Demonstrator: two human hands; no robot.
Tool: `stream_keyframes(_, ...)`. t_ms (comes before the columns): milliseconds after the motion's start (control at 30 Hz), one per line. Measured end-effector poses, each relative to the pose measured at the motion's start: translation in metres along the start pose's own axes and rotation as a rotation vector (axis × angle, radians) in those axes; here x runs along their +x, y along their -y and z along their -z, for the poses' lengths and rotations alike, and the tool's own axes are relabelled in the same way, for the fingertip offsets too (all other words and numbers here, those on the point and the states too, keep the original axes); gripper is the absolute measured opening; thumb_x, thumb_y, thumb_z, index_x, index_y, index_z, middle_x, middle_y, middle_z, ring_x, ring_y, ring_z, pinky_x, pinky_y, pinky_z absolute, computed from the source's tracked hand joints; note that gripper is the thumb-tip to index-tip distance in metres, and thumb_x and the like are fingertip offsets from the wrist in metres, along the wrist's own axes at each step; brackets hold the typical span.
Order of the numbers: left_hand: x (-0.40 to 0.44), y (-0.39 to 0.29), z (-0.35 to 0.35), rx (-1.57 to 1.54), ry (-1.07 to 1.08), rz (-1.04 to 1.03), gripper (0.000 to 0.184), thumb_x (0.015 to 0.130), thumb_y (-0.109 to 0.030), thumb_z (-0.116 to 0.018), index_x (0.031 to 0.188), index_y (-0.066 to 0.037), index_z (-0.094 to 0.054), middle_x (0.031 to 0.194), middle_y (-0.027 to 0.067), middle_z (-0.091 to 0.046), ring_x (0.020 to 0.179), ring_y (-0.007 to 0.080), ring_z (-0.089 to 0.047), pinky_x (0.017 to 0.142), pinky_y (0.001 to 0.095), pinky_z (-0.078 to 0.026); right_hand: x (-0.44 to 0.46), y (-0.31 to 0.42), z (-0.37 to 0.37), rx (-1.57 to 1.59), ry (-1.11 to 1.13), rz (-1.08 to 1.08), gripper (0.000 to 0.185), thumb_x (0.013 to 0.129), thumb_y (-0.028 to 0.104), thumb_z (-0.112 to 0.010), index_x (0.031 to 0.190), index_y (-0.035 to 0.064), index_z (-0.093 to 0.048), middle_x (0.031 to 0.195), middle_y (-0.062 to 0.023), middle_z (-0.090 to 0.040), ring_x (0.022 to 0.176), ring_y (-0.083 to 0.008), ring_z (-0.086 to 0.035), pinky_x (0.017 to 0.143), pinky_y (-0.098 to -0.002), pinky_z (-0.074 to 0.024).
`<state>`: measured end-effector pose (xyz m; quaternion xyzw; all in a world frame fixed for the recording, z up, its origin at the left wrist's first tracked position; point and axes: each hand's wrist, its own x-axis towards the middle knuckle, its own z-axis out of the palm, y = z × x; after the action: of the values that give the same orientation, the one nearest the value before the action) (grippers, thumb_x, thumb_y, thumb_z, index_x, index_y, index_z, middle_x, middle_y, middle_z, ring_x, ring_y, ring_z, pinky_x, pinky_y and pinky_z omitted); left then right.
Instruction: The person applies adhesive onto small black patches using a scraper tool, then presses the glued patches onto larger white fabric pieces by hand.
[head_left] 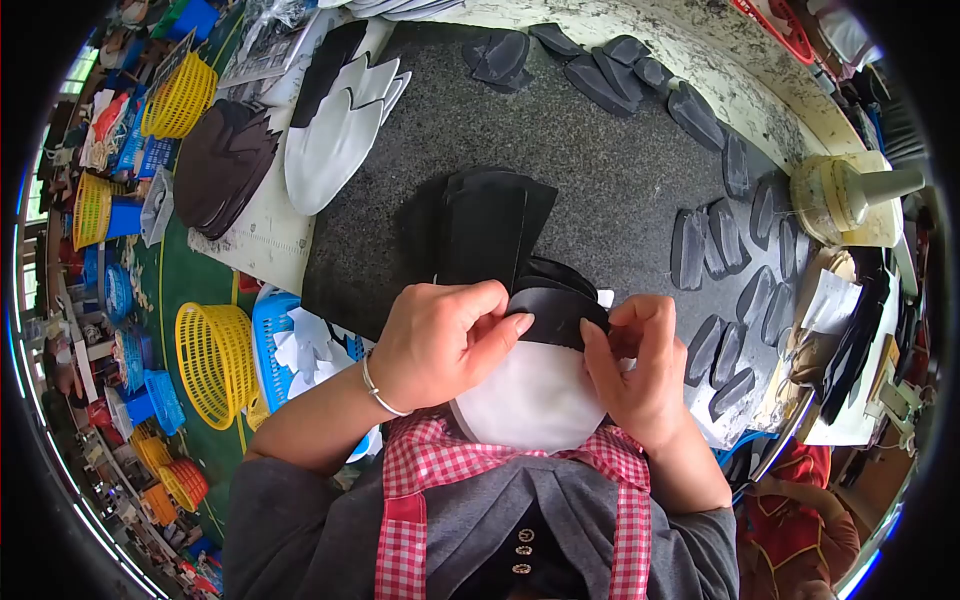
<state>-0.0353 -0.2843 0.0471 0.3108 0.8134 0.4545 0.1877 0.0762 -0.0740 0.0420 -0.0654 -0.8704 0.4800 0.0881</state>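
Nearest to us in the head view is a red-and-white checked apron [405, 540] over a grey shirt [300, 530], just below the near edge of the dark speckled board [610, 160], our landmark. Between apron and board we find a black curved piece [555, 318] above a white rounded piece [535, 395]; we cannot tell whether the two are joined. The left hand [435, 345], a bangle [375, 385] at its wrist, has thumb and forefinger closed together on the black piece's left side. The right hand [640, 365] has its thumb against the right side, forefinger curled close; we cannot tell how firmly it grips. Just beyond the fingers, a stack of black pieces [490, 230] rests on the board's near part. Small dark pads [688, 250] lie scattered along the board's far and right sides. At the board's left edge we see white pointed pieces [335, 150], with dark brown pieces [225, 165] farther left; a yellow basket [218, 365] stands lower, well off that edge.
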Motion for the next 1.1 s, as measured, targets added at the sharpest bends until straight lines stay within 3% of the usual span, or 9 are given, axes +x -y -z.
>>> stream_keyframes(100,0.003,0.001,-0.001,0.044,-0.007,-0.017,0.027,0.095,-0.012,-0.077,0.077,-0.003,-0.059,0.054,0.0059,-0.059,0.048,0.0144,-0.063,0.047,0.0288,-0.045,0.004,-0.002,-0.003,-0.03,-0.003,0.011,0.026,0.091,0.0,-0.077,0.107,0.0019,-0.057,0.075,-0.0065,-0.063,0.058,-0.0174,-0.067,0.05,-0.0314,-0.0527)
stream_keyframes(267,0.009,-0.006,-0.013,0.302,-0.131,-0.173,0.011,0.084,-0.006,-0.078,0.085,-0.008,-0.068,0.068,0.0031,-0.062,0.055,0.0198,-0.066,0.049,0.0336,-0.05,0.015,0.0,-0.001,-0.272,0.061,0.175,0.027,0.084,0.001,-0.077,0.109,0.0117,-0.073,0.081,-0.0066,-0.058,0.059,-0.0275,-0.065,0.05,-0.0405,-0.0531)
stream_keyframes(433,0.005,-0.01,0.0,0.483,-0.061,-0.31,0.03,0.078,-0.004,-0.076,0.104,-0.018,-0.082,0.076,-0.0001,-0.056,0.065,0.0192,-0.063,0.058,0.034,-0.055,0.014,0.004,0.008,-0.339,0.117,0.162,0.027,0.084,0.003,-0.078,0.11,0.0101,-0.075,0.08,-0.0076,-0.059,0.063,-0.0261,-0.066,0.051,-0.0394,-0.0521)
stream_keyframes(533,0.017,0.008,0.04,0.265,-0.118,-0.263,0.022,0.08,-0.004,-0.071,0.101,-0.009,-0.078,0.092,0.0093,-0.063,0.088,0.0266,-0.064,0.08,0.0366,-0.053,0.017,0.005,0.029,-0.205,0.1,0.019,0.029,0.084,0.003,-0.078,0.113,0.0085,-0.076,0.083,-0.0102,-0.063,0.069,-0.0276,-0.067,0.058,-0.0395,-0.0531)
stream_keyframes(667,0.028,0.087,0.102,0.678,-0.589,-0.143,0.074,0.079,-0.001,-0.074,0.149,-0.005,-0.05,0.142,0.0178,-0.058,0.139,0.0419,-0.049,0.115,0.0492,-0.04,0.018,-0.028,0.068,-0.704,-0.112,0.102,0.035,0.083,0.0,-0.076,0.117,0.0046,-0.075,0.102,-0.0112,-0.072,0.096,-0.0303,-0.068,0.079,-0.0398,-0.0554)
stream_keyframes(767,0.018,0.154,0.121,0.573,-0.48,-0.089,0.066,0.082,-0.002,-0.077,0.145,-0.004,-0.058,0.13,0.0165,-0.069,0.119,0.0348,-0.067,0.104,0.0418,-0.051,0.014,-0.045,0.07,-0.847,-0.052,0.165,0.035,0.082,-0.003,-0.072,0.116,0.0028,-0.074,0.107,-0.0101,-0.071,0.099,-0.0291,-0.066,0.081,-0.0394,-0.0565)
stream_keyframes(867,0.002,0.109,0.132,0.476,-0.328,0.146,0.052,0.085,0.0,-0.076,0.137,-0.005,-0.068,0.116,0.0142,-0.076,0.104,0.0273,-0.074,0.093,0.0344,-0.056,0.014,-0.054,0.062,-0.942,-0.044,0.207,0.035,0.079,-0.003,-0.067,0.114,0.0004,-0.072,0.103,-0.0092,-0.069,0.1,-0.0273,-0.067,0.08,-0.0394,-0.0577)
stream_keyframes(967,-0.004,0.094,0.126,0.405,-0.195,-0.121,0.039,0.09,0.002,-0.074,0.128,-0.006,-0.073,0.111,0.0124,-0.078,0.098,0.022,-0.076,0.088,0.0303,-0.056,0.018,-0.054,0.058,-0.93,-0.088,0.196,0.033,0.081,-0.004,-0.065,0.113,0.0031,-0.071,0.1,-0.0089,-0.067,0.095,-0.0281,-0.068,0.076,-0.0396,-0.0576)
stream_keyframes(1100,-0.013,0.054,0.093,0.273,-0.618,-0.282,0.038,0.086,0.011,-0.07,0.122,0.001,-0.074,0.114,0.0161,-0.078,0.097,0.027,-0.075,0.087,0.0354,-0.058,0.023,-0.057,0.063,-0.555,-0.216,0.033,0.033,0.086,-0.004,-0.061,0.116,0.0037,-0.07,0.097,-0.0086,-0.064,0.086,-0.0232,-0.067,0.071,-0.0353,-0.0556)
